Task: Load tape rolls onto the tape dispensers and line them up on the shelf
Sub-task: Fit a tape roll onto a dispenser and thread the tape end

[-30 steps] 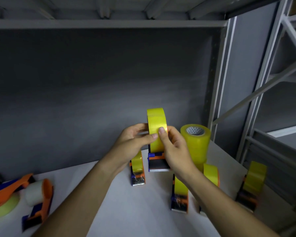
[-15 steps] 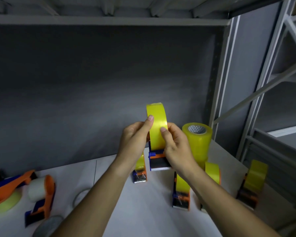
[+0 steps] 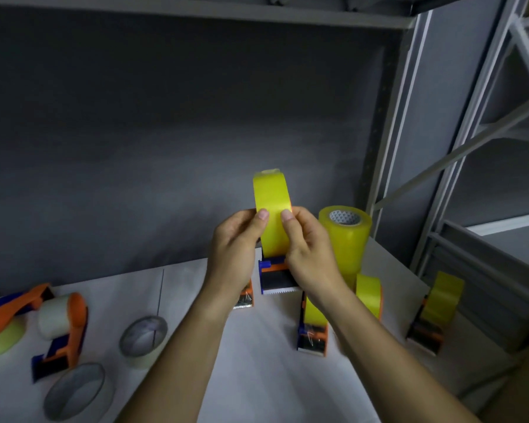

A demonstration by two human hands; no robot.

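I hold an orange-and-blue tape dispenser (image 3: pixel 277 274) upright above the white shelf (image 3: pixel 257 377), with a yellow tape roll (image 3: pixel 272 215) mounted on it. My left hand (image 3: pixel 234 248) and my right hand (image 3: pixel 309 248) grip it from either side, both thumbs pressing on the yellow tape face. Loaded dispensers stand on the shelf: one (image 3: pixel 312 334) below my right wrist, another (image 3: pixel 368 296) behind it, one (image 3: pixel 434 315) at the right edge, and one (image 3: pixel 244 297) partly hidden by my left hand.
A stack of yellow tape rolls (image 3: pixel 345 239) stands at the back right. At left lie a dispenser with a white roll (image 3: pixel 63 328), another orange dispenser (image 3: pixel 13 306) over a pale green roll (image 3: pixel 0 340), and two loose clear rolls (image 3: pixel 142 338) (image 3: pixel 77 392). Metal uprights (image 3: pixel 409 123) border the right.
The dispenser with its roll has risen slightly. My left thumb has come onto the tape face beside my right thumb. The view has tilted down, so more of the left shelf shows.
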